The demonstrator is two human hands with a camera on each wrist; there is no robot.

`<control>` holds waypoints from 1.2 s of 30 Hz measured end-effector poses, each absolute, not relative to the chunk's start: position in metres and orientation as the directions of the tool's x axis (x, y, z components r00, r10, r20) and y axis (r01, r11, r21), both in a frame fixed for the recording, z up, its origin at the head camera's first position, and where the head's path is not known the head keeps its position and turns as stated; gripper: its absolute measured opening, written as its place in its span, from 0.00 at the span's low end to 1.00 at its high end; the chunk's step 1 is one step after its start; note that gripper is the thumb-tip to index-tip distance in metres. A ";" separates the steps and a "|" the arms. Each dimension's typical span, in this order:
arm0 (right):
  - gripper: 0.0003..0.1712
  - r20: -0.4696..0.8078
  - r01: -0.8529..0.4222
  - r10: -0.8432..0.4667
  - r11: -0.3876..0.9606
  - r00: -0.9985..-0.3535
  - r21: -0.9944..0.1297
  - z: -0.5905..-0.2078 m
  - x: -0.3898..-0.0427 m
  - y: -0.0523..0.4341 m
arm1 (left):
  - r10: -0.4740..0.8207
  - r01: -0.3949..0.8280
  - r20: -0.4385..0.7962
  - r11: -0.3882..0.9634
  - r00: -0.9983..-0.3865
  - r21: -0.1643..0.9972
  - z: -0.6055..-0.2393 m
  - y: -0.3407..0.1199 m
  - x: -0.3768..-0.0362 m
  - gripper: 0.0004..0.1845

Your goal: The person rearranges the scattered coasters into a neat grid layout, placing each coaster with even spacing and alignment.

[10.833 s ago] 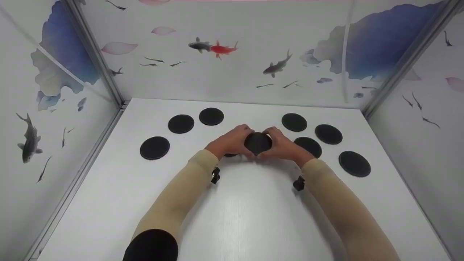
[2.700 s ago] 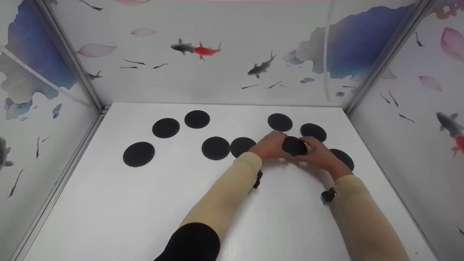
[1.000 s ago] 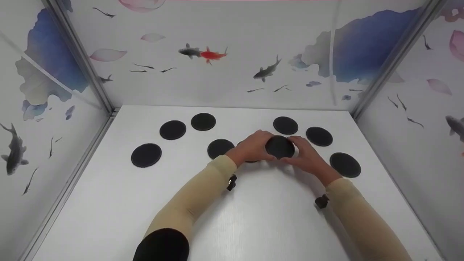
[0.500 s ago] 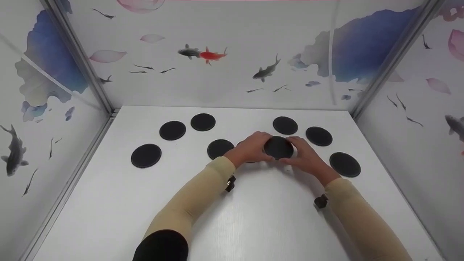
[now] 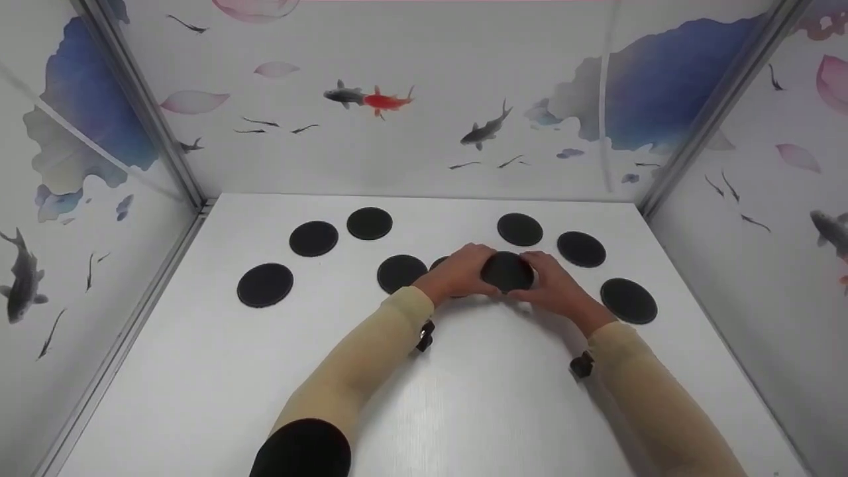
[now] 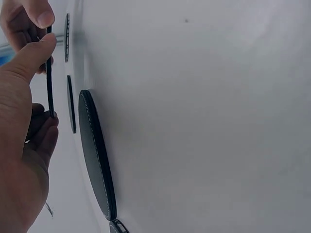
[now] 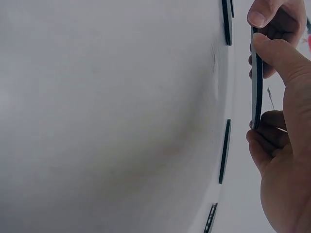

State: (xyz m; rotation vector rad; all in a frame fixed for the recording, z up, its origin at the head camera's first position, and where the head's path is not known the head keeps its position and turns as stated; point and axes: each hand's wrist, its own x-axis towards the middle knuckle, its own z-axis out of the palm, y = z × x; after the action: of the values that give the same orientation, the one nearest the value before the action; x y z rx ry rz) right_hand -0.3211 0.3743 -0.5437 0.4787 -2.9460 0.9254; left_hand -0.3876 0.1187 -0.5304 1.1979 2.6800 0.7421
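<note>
Both hands are holding 1 black round pad [image 5: 507,271] by its rim just above the white desk [image 5: 464,397], the left hand [image 5: 457,273] and right hand [image 5: 555,286] each keeping a pinching grip on opposite edges. Beside the held pad, to its left, 1 pad [image 5: 401,273] is lying flat and another [image 5: 438,264] is mostly hidden under the left hand. 6 more pads are lying further from the held pad, so the work looks partly done.
</note>
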 end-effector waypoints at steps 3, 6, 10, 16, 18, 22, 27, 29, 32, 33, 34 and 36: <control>0.51 0.100 -0.298 -0.293 0.781 -0.951 -0.548 -0.545 -0.323 0.373 | 0.733 0.677 0.099 0.557 -0.673 0.481 -0.533 0.118 -0.388 0.36; 0.49 0.107 -0.310 -0.303 0.770 -0.947 -0.558 -0.545 -0.324 0.373 | 0.737 0.680 0.098 0.553 -0.669 0.480 -0.536 0.119 -0.390 0.34; 0.49 0.110 -0.315 -0.307 0.767 -0.945 -0.560 -0.545 -0.325 0.372 | 0.734 0.676 0.087 0.564 -0.673 0.474 -0.539 0.120 -0.391 0.35; 0.49 0.086 -0.299 -0.302 0.785 -0.950 -0.542 -0.548 -0.328 0.371 | 0.727 0.660 0.074 0.571 -0.683 0.488 -0.539 0.122 -0.390 0.35; 0.49 0.084 -0.298 -0.301 0.790 -0.950 -0.536 -0.549 -0.328 0.371 | 0.723 0.653 0.069 0.573 -0.687 0.495 -0.539 0.123 -0.390 0.36; 0.47 0.082 -0.299 -0.304 0.788 -0.949 -0.539 -0.548 -0.328 0.371 | 0.724 0.651 0.072 0.566 -0.686 0.506 -0.541 0.124 -0.392 0.35; 0.42 0.074 -0.297 -0.309 0.782 -0.948 -0.548 -0.548 -0.331 0.371 | 0.741 0.666 0.092 0.533 -0.665 0.522 -0.544 0.125 -0.395 0.29; 0.40 0.061 -0.286 -0.304 0.782 -0.951 -0.555 -0.549 -0.333 0.370 | 0.742 0.665 0.089 0.531 -0.664 0.525 -0.545 0.125 -0.395 0.27; 0.39 0.044 -0.265 -0.292 0.784 -0.956 -0.562 -0.551 -0.334 0.370 | 0.736 0.657 0.082 0.542 -0.672 0.525 -0.545 0.125 -0.394 0.27; 0.39 0.040 -0.259 -0.288 0.783 -0.957 -0.565 -0.551 -0.334 0.370 | 0.733 0.654 0.078 0.547 -0.676 0.523 -0.544 0.125 -0.394 0.26; 0.39 0.037 -0.256 -0.286 0.782 -0.958 -0.568 -0.551 -0.333 0.370 | 0.732 0.653 0.077 0.550 -0.677 0.520 -0.544 0.125 -0.394 0.26; 0.39 0.037 -0.254 -0.285 0.781 -0.958 -0.570 -0.552 -0.333 0.371 | 0.733 0.655 0.083 0.544 -0.675 0.524 -0.545 0.126 -0.393 0.25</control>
State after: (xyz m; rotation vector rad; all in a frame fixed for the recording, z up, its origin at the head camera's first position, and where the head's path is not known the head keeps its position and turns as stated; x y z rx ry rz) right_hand -0.3327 0.3709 -0.5519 0.4564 -3.0132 0.9519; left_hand -0.3935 0.1257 -0.5448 1.1902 2.6302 0.7998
